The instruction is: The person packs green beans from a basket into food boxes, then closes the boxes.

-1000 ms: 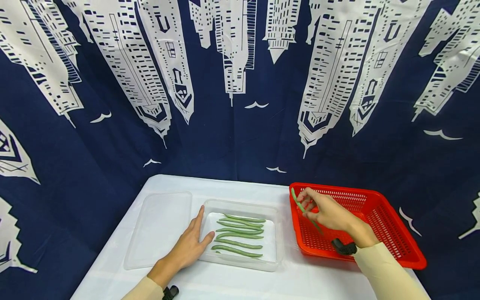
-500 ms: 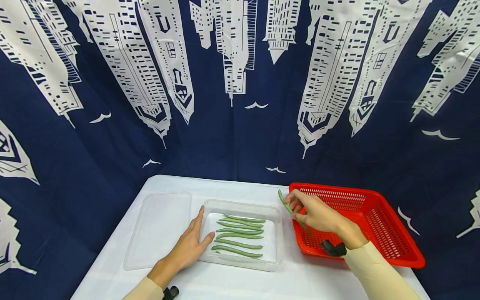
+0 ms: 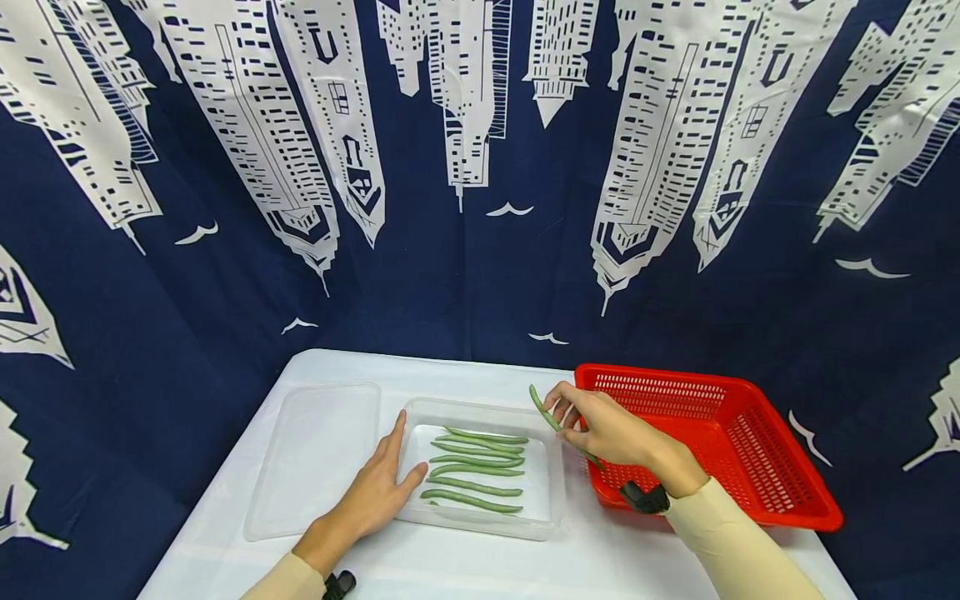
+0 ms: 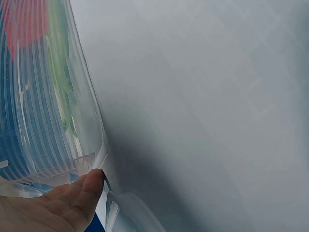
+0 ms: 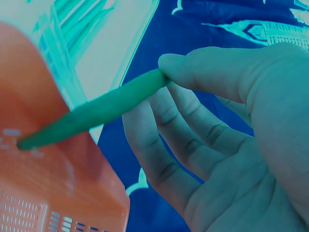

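Between thumb and fingers, my right hand (image 3: 611, 427) pinches a green bean (image 3: 546, 410) over the left rim of the red basket (image 3: 780, 454). In the right wrist view the bean (image 5: 96, 112) slants from the fingertips across the basket's wall. My left hand (image 3: 375, 487) touches the left side of a clear plastic container (image 3: 557, 475), thumb and fingers extended along its rim. Inside that container lie several green beans (image 3: 476, 468), spaced in roughly parallel rows. The left wrist view shows the hand (image 4: 67, 205) against the container's clear wall (image 4: 91, 121).
A clear flat lid (image 3: 315, 458) lies on the white table (image 3: 450, 567), left of the container. The red basket stands at the table's right edge. Behind the table hangs a dark blue cloth (image 3: 420, 292) printed with white buildings.
My right hand has carried the bean leftward, from above the basket's inside to the gap between basket and container. The left hand has stayed at the container.
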Motion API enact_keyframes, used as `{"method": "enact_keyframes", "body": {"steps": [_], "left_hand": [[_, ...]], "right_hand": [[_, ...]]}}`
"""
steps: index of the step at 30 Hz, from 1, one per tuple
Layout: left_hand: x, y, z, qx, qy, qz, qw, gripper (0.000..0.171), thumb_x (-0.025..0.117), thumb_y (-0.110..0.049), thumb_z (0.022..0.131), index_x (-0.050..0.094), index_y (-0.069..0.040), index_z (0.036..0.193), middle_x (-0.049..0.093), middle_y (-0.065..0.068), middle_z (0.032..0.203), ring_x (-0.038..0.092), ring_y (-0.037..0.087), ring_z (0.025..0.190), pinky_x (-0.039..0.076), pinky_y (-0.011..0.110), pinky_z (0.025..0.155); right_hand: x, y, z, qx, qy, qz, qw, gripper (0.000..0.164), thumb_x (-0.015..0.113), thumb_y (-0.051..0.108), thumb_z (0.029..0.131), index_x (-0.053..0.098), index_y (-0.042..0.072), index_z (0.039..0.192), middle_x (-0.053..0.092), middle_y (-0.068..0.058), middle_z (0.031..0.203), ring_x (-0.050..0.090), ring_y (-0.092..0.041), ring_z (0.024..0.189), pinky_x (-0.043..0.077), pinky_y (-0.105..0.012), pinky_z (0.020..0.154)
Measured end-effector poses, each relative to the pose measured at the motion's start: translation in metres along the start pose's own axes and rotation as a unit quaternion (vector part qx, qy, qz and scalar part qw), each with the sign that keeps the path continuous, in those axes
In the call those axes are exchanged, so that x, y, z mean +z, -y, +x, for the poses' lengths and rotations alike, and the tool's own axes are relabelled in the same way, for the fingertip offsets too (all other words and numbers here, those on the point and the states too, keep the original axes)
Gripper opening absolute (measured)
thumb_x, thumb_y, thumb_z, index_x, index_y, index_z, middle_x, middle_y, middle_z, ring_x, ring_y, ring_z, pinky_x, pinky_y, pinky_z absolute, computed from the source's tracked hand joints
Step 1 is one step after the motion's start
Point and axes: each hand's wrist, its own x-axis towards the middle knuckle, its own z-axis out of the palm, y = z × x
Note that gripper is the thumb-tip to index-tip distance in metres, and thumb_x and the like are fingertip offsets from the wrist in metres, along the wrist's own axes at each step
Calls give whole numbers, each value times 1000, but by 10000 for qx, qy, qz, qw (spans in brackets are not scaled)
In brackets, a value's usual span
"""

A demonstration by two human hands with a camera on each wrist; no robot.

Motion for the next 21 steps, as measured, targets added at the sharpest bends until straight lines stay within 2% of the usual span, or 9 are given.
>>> {"method": "enact_keyframes", "body": {"steps": [7,12,21], "left_hand": [[0,1,-1,28,8,36,10000,98,64,-46,119,5,-15,190,34,35,186,43,60,169,39,79,135],[0,1,-1,20,10,33,10000,97,64,-45,119,5,-15,190,34,35,186,43,60,169,39,79,134],[-1,0,-1,10,8,-39,10000,97,65,-45,119,7,-13,189,34,34,186,42,59,169,38,78,135]], "right_hand": [[9,11,11,-62,193,103,9997,37,80,-3,103,67,13,134,81,-2,111,75,-5,100,68,-25,87],[13,23,19,-124,305,69,9994,39,79,-4,103,68,12,137,83,-7,112,76,-6,99,67,-24,86],[25,37,33,-411,349,-45,9985,44,73,-10,100,76,6,141,81,0,109,76,-8,97,71,-31,85]]}}
